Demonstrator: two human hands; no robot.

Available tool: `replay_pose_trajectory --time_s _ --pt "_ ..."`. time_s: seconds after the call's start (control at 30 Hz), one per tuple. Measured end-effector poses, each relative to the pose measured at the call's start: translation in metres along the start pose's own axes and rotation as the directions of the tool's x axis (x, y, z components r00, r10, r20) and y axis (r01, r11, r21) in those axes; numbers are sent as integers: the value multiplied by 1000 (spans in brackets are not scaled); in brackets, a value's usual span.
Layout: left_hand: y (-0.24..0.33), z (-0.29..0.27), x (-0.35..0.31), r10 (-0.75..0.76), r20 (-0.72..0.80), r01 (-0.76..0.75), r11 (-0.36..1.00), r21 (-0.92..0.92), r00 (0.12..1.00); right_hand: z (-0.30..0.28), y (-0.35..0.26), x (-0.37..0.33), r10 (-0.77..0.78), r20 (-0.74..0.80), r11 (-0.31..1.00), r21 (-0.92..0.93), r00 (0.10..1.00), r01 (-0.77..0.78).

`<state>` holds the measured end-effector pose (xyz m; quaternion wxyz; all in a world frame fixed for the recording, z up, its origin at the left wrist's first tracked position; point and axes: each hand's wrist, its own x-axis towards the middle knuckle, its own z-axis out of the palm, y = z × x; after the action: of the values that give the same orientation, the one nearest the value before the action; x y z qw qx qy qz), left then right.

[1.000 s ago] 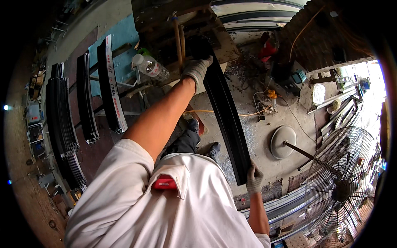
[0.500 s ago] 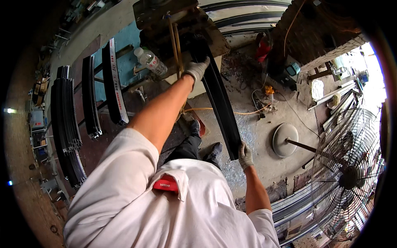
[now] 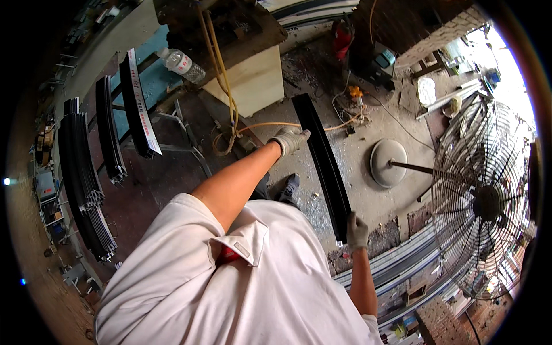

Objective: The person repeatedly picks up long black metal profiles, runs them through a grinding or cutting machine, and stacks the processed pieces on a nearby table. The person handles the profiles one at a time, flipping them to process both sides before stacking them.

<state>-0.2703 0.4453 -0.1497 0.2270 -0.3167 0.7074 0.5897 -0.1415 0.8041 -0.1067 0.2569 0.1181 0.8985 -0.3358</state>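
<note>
A long black metal profile point(image 3: 323, 164) hangs slantwise in front of me, above the floor. My left hand point(image 3: 290, 141), in a grey-white work glove, is closed on its left edge, above the middle, with the thumb lying against the bar. At the lower, nearer end, my right hand point(image 3: 357, 231), also gloved, grips the right edge. Part of the fingers of both hands is hidden. The far end of the profile is free, apart from the dark machine bench point(image 3: 230, 43) and its pale side panel point(image 3: 253, 86).
Stacked black profiles point(image 3: 80, 172) lie on a rack at left, beside one with a white printed strip point(image 3: 138, 106). A water bottle point(image 3: 183, 64) lies tilted near the bench. Hoses point(image 3: 230, 106) hang there. A large fan point(image 3: 486, 201) with a round base point(image 3: 388, 163) stands right.
The black profile has come away from the bench, moving nearer and to the right with both hands on it. My view has turned, and the bench now sits farther up and left.
</note>
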Motion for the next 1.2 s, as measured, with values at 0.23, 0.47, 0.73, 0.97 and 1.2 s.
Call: replay_pose_trajectory --time_s 0.23,0.47,0.73,0.97,1.2 --pt "-95 -4 -5 71 -5 -65 937 344 997 -5 -88 39 178 -54 701 -694 983 -165" --pt "-99 -26 -46 112 14 -108 910 401 994 12 22 89 362 -77 730 -596 929 -334" --pt "-95 -1 -60 192 70 -195 775 601 979 -12 -58 51 354 1 633 -736 935 -238" --pt "-22 32 -85 175 354 -388 562 730 919 -7 -88 23 -22 -27 632 -775 999 -7" --pt "35 64 -86 309 583 -650 194 735 751 -13 -158 3 -324 34 589 -775 945 230"
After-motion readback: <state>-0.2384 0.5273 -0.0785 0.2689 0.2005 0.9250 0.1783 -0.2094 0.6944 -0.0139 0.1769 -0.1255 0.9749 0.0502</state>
